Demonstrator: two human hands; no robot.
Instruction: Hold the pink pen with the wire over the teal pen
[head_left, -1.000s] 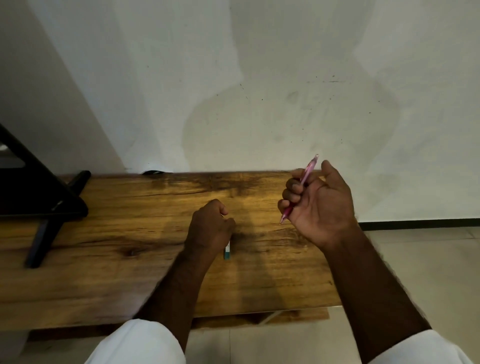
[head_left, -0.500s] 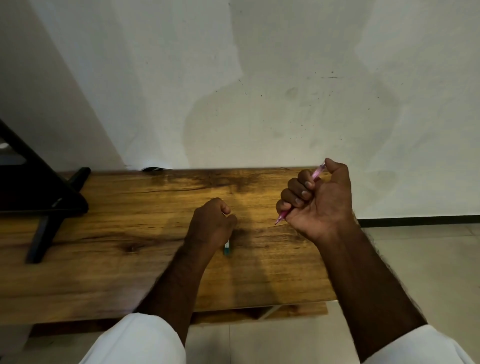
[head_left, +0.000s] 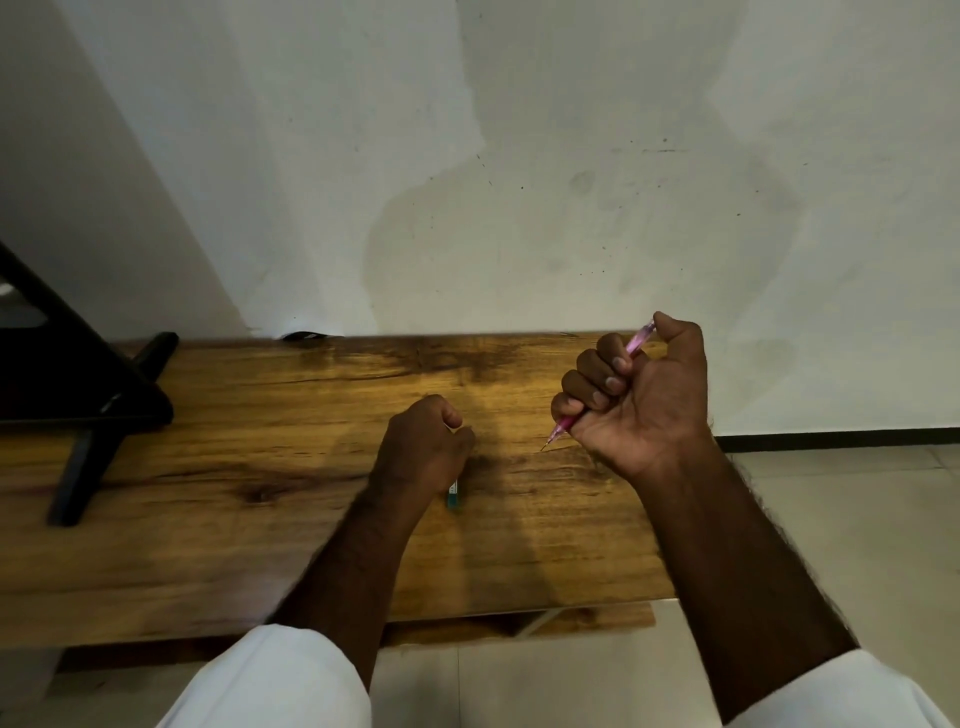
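The right hand (head_left: 641, 400) holds a pink pen (head_left: 640, 340) above the wooden desk (head_left: 260, 467) with fingers curled around it, tip down, while the left hand (head_left: 423, 447) grips a teal pen (head_left: 453, 493) on the desk, which I judge must be lifted next

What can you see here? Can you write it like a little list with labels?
right hand: right hand grips a pink pen, tip pointing down at the table
left hand: left hand curled over a small teal and white thing, mostly hidden
table: wooden table against a white wall
left side: black stand on the table
sleeves: white
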